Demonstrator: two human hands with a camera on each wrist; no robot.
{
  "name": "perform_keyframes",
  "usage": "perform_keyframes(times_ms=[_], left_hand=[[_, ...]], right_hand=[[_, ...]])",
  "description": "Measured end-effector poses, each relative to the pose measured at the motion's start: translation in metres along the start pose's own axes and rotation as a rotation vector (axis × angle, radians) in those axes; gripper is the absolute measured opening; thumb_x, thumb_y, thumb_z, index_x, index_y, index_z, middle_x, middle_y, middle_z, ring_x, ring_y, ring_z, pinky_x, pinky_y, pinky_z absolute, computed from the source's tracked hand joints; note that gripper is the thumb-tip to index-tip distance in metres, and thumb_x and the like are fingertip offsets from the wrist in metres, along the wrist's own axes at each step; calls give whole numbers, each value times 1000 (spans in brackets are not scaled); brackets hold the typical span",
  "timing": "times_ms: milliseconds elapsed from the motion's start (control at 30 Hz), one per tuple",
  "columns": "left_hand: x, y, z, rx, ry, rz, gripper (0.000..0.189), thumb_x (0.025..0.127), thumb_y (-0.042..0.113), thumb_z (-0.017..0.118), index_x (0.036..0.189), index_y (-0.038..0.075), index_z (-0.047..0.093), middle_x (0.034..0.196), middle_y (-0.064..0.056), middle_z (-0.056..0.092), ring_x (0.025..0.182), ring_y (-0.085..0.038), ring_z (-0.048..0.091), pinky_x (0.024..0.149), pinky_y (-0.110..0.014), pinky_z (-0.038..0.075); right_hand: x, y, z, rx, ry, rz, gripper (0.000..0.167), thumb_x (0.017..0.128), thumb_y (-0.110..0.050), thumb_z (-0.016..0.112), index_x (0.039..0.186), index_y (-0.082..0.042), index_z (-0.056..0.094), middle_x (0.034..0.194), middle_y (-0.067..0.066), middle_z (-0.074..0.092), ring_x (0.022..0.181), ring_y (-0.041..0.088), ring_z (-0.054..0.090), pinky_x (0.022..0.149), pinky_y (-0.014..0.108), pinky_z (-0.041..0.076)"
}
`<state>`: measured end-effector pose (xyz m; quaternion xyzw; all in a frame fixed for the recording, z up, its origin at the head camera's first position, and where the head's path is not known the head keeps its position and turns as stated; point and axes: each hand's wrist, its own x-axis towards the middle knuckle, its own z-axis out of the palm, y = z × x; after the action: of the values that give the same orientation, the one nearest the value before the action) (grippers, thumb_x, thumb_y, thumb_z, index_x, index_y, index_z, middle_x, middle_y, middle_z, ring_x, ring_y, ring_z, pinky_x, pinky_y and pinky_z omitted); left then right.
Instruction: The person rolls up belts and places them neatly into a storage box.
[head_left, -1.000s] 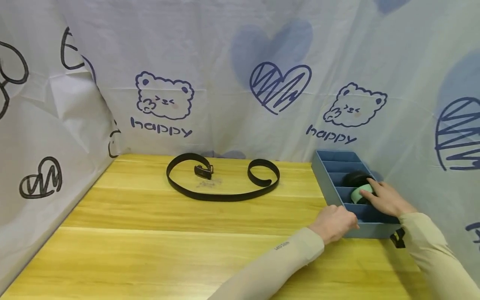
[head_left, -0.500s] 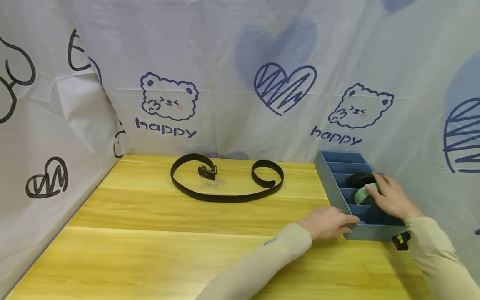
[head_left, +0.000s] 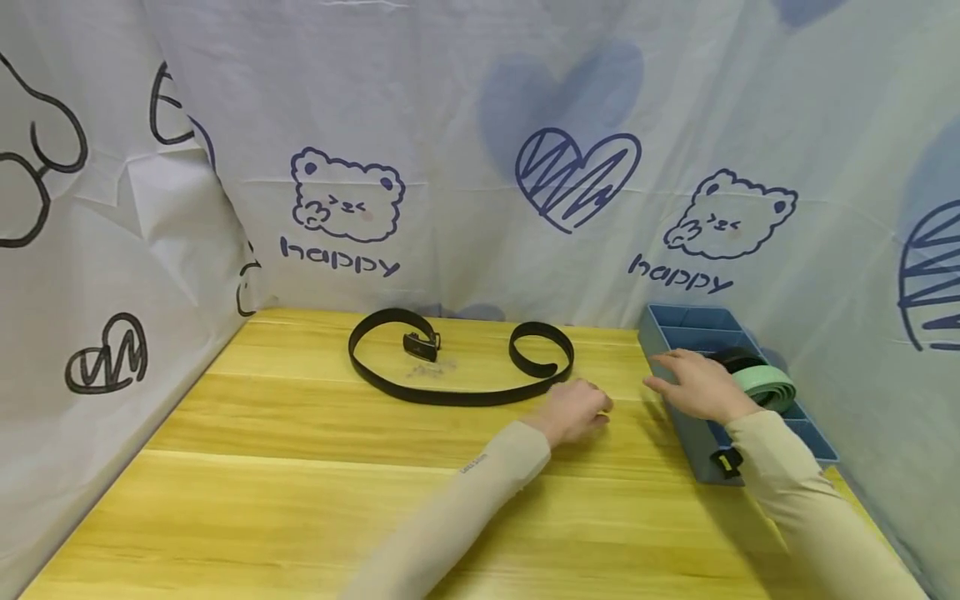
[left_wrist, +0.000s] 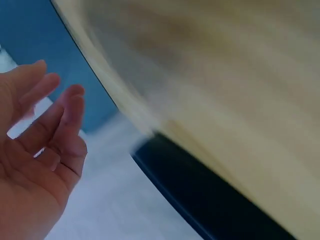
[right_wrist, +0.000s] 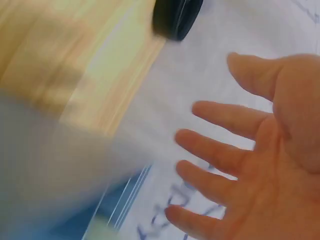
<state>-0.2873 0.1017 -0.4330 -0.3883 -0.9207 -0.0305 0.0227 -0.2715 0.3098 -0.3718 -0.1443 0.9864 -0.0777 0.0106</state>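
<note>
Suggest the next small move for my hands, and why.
Probably take the black belt by its curled right end with the left hand: that end is nearby, this hand and the right hand look empty, and the belt lies outside the blue box, where a green coil sits.

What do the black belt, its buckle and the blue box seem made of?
Black belt: probably leather or imitation leather, a smooth strap lying in curls. Buckle: likely metal, a dark plate with faint highlights. Blue box: seems matte plastic, with thin, straight, evenly coloured walls, though coated board is possible.
</note>
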Motion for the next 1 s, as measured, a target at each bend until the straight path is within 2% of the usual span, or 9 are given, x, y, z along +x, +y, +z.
perform_keyframes(times_ms=[200,300,400,500,567,667,767,933,1000], left_hand=[[-19,-37,-4,-8,-2,-138,13,95,31,66,102,22,72,95,5,69,84,-12,65,71,-28,53],[-27,-48,-3,-6,16,-178,14,94,30,66,102,19,70,98,0,66,82,-15,64,68,-30,53],[-32,-53,-2,-6,40,-207,21,96,28,65,114,17,66,109,-5,64,83,-19,65,68,-32,55],[-36,-57,-2,-2,45,-238,32,97,26,63,127,15,61,118,-9,62,88,-20,66,71,-33,56],[-38,-61,-2,6,40,-258,27,97,24,64,121,14,65,114,-8,66,87,-21,67,70,-35,56],[-41,-68,-2,34,19,-263,11,97,20,63,103,14,70,97,-4,71,82,-20,68,67,-35,56],[-42,-76,0,23,-1,-250,10,97,17,63,92,14,71,87,-1,72,77,-18,68,66,-33,56],[-43,-84,-2,-7,-17,-209,10,96,20,65,92,15,73,85,1,72,78,-17,68,71,-33,56],[-44,-86,-4,-25,-28,-183,15,96,19,64,83,16,70,76,3,67,70,-14,64,68,-31,54]], right_hand=[[20,-32,14,112,-206,-22,55,100,-42,53,135,0,56,128,25,61,116,41,58,95,55,46],[29,-43,22,123,-249,-40,50,100,-40,54,134,-3,58,123,21,64,113,36,60,95,53,47],[37,-52,29,129,-233,-60,46,100,-36,55,132,-3,60,122,20,65,113,36,61,96,53,46],[43,-60,36,131,-180,-107,43,100,-31,56,130,-1,61,123,21,65,114,38,60,97,53,46],[48,-65,42,142,-124,-141,39,99,-28,57,127,-2,63,124,19,65,114,38,61,97,52,46],[57,-71,51,168,-23,-180,33,98,-25,60,123,-4,66,122,15,67,114,35,62,98,51,47],[66,-77,61,205,49,-234,27,98,-19,61,120,-5,67,120,13,68,113,33,62,97,50,47],[80,-87,75,209,50,-323,30,100,-14,56,127,-5,63,127,15,64,118,33,60,100,49,46],[83,-89,78,179,37,-339,30,101,-15,55,127,-6,64,129,16,62,120,34,59,101,49,45]])
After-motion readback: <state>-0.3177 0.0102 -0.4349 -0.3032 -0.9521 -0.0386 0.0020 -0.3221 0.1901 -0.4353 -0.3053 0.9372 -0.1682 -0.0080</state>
